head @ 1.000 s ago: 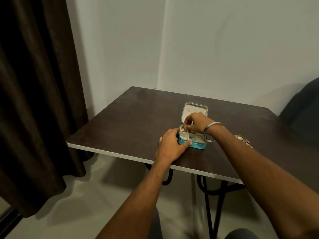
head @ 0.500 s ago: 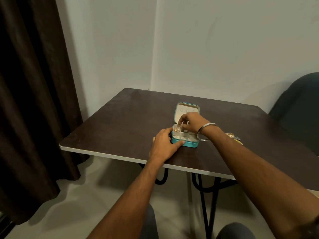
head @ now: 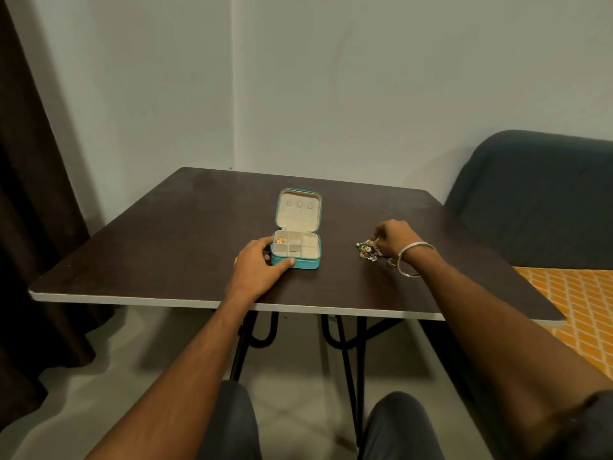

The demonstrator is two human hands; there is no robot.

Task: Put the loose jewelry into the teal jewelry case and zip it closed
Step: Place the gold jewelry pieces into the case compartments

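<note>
The teal jewelry case (head: 305, 263) lies open on the dark table (head: 166, 247), its lid upright and its cream compartments showing. A gold piece (head: 279, 240) sits in the back-left compartment. My left hand (head: 258, 267) grips the case's front-left corner, thumb along the front wall. To the right, a small heap of loose jewelry (head: 367, 251) lies on the table. My right hand (head: 393, 237), with a silver bangle on the wrist, reaches down onto that heap with curled fingers pinching at it; the fingertips hide what they touch.
A dark chair (head: 537, 194) stands at the right behind the table. A brown curtain (head: 30, 227) hangs at the left. An orange patterned surface (head: 577, 300) shows past the table's right corner. My knees are under the front edge.
My right hand left the case and moved right to the heap of loose jewelry. A gold piece now lies in the case. My left hand stays on the case.
</note>
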